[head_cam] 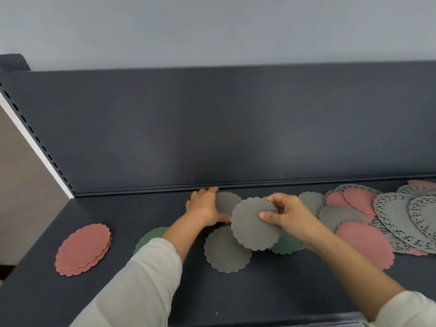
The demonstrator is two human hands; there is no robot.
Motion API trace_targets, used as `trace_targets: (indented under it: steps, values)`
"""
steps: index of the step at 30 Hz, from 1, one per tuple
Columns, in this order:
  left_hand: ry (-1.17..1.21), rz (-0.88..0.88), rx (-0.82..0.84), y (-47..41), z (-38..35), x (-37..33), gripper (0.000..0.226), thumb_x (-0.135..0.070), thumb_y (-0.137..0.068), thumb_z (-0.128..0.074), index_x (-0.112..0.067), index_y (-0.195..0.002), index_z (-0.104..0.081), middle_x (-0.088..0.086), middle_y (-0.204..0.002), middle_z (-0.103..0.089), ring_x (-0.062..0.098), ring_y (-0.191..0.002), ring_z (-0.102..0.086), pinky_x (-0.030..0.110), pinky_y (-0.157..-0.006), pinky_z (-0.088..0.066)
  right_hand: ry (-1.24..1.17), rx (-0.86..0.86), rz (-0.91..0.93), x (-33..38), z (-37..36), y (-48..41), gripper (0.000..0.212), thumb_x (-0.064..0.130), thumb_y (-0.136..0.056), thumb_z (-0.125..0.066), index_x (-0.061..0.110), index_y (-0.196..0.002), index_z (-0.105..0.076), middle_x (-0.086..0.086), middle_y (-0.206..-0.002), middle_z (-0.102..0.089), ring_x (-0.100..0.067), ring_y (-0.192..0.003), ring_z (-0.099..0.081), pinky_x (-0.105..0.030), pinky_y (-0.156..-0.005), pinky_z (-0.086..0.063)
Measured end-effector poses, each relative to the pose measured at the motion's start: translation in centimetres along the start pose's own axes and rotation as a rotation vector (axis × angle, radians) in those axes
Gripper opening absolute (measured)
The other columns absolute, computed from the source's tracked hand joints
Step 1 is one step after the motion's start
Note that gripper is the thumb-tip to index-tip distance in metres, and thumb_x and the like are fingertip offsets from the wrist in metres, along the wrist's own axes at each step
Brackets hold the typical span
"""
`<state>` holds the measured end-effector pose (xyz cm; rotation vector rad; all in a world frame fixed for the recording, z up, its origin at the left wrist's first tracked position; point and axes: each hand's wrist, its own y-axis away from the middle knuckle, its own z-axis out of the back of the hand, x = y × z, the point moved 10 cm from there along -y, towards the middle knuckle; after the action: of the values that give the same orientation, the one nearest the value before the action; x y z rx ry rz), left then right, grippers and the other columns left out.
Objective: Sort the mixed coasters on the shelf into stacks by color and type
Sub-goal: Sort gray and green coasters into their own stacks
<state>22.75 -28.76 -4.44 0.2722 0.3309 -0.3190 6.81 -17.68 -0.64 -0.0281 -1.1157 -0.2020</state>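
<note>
My right hand (286, 214) pinches a grey scalloped coaster (253, 228) and holds it just above the dark shelf (141, 213). My left hand (204, 205) grips the edge of another grey scalloped coaster (227, 202) by the back wall. A third grey coaster (225, 252) lies flat below them. A green coaster (151, 236) is partly hidden under my left forearm, and another green coaster (286, 245) lies under the held one. A neat stack of pink coasters (82, 250) sits at the left.
On the right lies a mixed pile: pink scalloped coasters (364, 244), more grey ones (337, 214) and several grey lace doilies (398, 215). The shelf's upright back panel (236, 128) rises right behind the hands.
</note>
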Motion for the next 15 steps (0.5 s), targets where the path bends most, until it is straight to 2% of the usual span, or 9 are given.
trace_targets:
  steps: [2,4,6,8,9,10,11,13,15]
  values:
    - [0.066,0.021,-0.018,-0.2,0.6,0.6,0.083,-0.040,-0.072,-0.076,-0.022,-0.141,-0.033,0.011,-0.140,-0.036,0.032,-0.130,-0.033,0.043,-0.105,-0.036,0.012,0.042,-0.011,0.3,-1.4,0.2,0.013,0.013,-0.081,-0.070,0.014,-0.092,-0.064,-0.007,-0.099,-0.068,-0.023,-0.092,-0.064,-0.042,-0.087,-0.053]
    - [0.228,-0.014,-0.118,-0.3,2.3,1.1,0.052,-0.029,-0.080,-0.071,-0.015,-0.126,-0.052,0.010,-0.127,-0.052,0.027,-0.116,-0.049,0.036,-0.093,-0.043,0.021,0.067,-0.014,0.6,-2.7,0.3,0.011,0.011,-0.080,-0.071,0.017,-0.086,-0.063,-0.009,-0.106,-0.066,-0.025,-0.095,-0.064,-0.043,-0.087,-0.053]
    - [0.373,-0.035,-0.217,0.5,4.3,2.0,0.025,-0.023,-0.086,-0.064,-0.012,-0.108,-0.062,0.007,-0.108,-0.062,0.023,-0.099,-0.057,0.029,-0.079,-0.042,0.023,0.088,-0.005,0.8,-3.9,0.2,0.013,0.011,-0.079,-0.072,0.020,-0.081,-0.062,-0.009,-0.104,-0.065,-0.025,-0.092,-0.064,-0.042,-0.086,-0.054]
    - [0.461,-0.035,-0.305,1.4,6.4,3.2,0.019,-0.023,-0.088,-0.061,-0.011,-0.103,-0.064,0.006,-0.101,-0.064,0.021,-0.092,-0.057,0.030,-0.077,-0.044,0.084,0.102,0.021,1.1,-5.1,0.1,0.012,0.015,-0.079,-0.073,0.019,-0.084,-0.062,-0.002,-0.092,-0.062,-0.018,-0.085,-0.062,-0.035,-0.080,-0.055]
    - [0.521,-0.037,-0.339,1.9,7.4,3.6,0.019,-0.023,-0.088,-0.061,-0.011,-0.103,-0.065,0.006,-0.101,-0.065,0.021,-0.092,-0.058,0.032,-0.078,-0.047,0.161,0.092,0.037,1.3,-5.5,0.0,0.014,0.017,-0.079,-0.073,0.018,-0.088,-0.063,0.003,-0.087,-0.059,-0.012,-0.080,-0.058,-0.027,-0.074,-0.052]
    - [0.605,-0.042,-0.350,2.4,8.0,4.0,0.018,-0.022,-0.088,-0.061,-0.012,-0.103,-0.065,0.005,-0.101,-0.065,0.022,-0.093,-0.059,0.034,-0.080,-0.049,0.255,0.069,0.054,1.4,-5.8,0.0,0.018,0.019,-0.079,-0.073,0.018,-0.095,-0.064,0.006,-0.085,-0.056,-0.009,-0.078,-0.055,-0.020,-0.068,-0.047]
    - [0.703,-0.050,-0.341,2.9,8.5,4.0,0.016,-0.021,-0.087,-0.062,-0.013,-0.101,-0.065,0.005,-0.101,-0.066,0.022,-0.093,-0.061,0.036,-0.081,-0.051,0.349,0.032,0.071,1.4,-5.9,0.0,0.024,0.021,-0.078,-0.073,0.016,-0.100,-0.065,0.006,-0.087,-0.057,-0.010,-0.081,-0.055,-0.019,-0.067,-0.044]
    - [0.866,-0.067,-0.282,4.1,8.6,3.6,0.014,-0.017,-0.087,-0.063,-0.013,-0.100,-0.065,0.006,-0.100,-0.067,0.021,-0.092,-0.063,0.033,-0.078,-0.054,0.486,-0.051,0.112,1.4,-6.0,0.1,0.034,0.026,-0.075,-0.075,0.015,-0.106,-0.066,-0.001,-0.104,-0.063,-0.017,-0.100,-0.058,-0.027,-0.079,-0.047]
    - [0.946,-0.098,-0.214,5.1,8.3,2.7,0.019,-0.013,-0.086,-0.063,-0.011,-0.105,-0.064,0.007,-0.098,-0.068,0.021,-0.090,-0.065,0.031,-0.075,-0.056,0.541,-0.105,0.132,1.1,-5.9,0.5,0.045,0.032,-0.073,-0.076,0.015,-0.113,-0.065,-0.004,-0.120,-0.059,-0.020,-0.116,-0.052,-0.028,-0.088,-0.044]
